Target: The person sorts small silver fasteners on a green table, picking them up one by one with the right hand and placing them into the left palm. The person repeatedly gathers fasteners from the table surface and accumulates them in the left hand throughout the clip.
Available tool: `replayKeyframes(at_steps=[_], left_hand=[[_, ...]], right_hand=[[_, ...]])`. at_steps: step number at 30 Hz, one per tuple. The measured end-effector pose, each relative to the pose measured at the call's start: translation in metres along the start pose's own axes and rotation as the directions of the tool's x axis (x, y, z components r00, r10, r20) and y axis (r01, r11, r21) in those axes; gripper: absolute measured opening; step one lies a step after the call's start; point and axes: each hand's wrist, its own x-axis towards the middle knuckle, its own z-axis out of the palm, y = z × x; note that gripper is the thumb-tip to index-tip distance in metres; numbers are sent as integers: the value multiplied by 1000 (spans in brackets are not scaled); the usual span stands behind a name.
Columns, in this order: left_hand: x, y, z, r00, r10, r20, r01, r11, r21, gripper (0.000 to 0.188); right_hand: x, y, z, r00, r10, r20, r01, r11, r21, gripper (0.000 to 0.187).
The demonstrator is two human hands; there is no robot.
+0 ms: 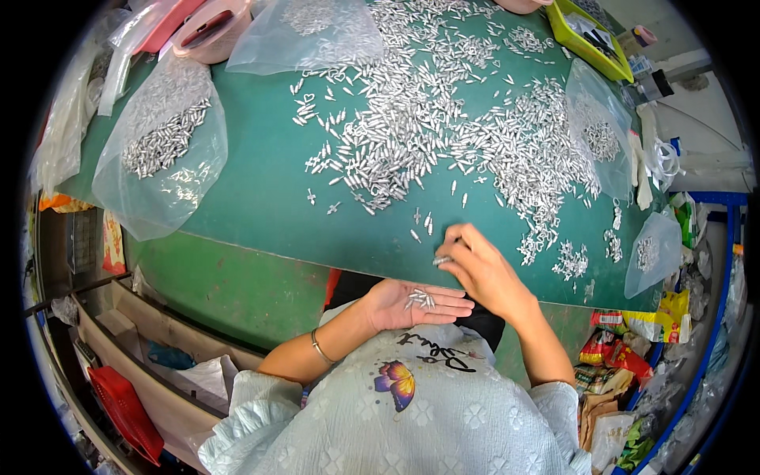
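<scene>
Green table (261, 119) takes up most of the view, with silver pieces (396, 127) scattered all over the middle and right of it. Clear bags of similar stuff sit around the edges, like the big bag (190, 182) on the left and the small bag (655, 253) at the right corner. Floor's (214, 273) green too, a bit scuffed. Off to the left there's an open wooden drawer (269, 360) and a red basket (127, 416); on the right, a blue rack (732, 277) crammed with packets (609, 352).

Left hand (392, 307) is palm up and spread flat near the table edge, with a little heap of pieces lying on it. Right hand (483, 273) is just beside it, thumb and fingers pinching silver at the tips. Can't tell if that's one piece or a few, since the fingers cover most of it.

Pink bowl (214, 39) and lime tray (625, 70) are up top; the tray's contents are hard to make out. Another pink bowl (524, 4) is mostly cut off up there. Lap's largely hidden, and the fisheye rim blacks out the corners.
</scene>
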Motion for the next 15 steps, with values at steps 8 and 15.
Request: replayKeyframes(at_steps=[8, 15], left_hand=[[2, -7, -22, 952, 162, 259, -104, 969, -225, 74], [0, 5, -12, 997, -7, 76, 9, 999, -34, 66]], right_hand=[[-26, -23, 15, 985, -64, 158, 16, 957, 291, 30], [35, -3, 23, 975, -21, -223, -13, 988, -152, 31]])
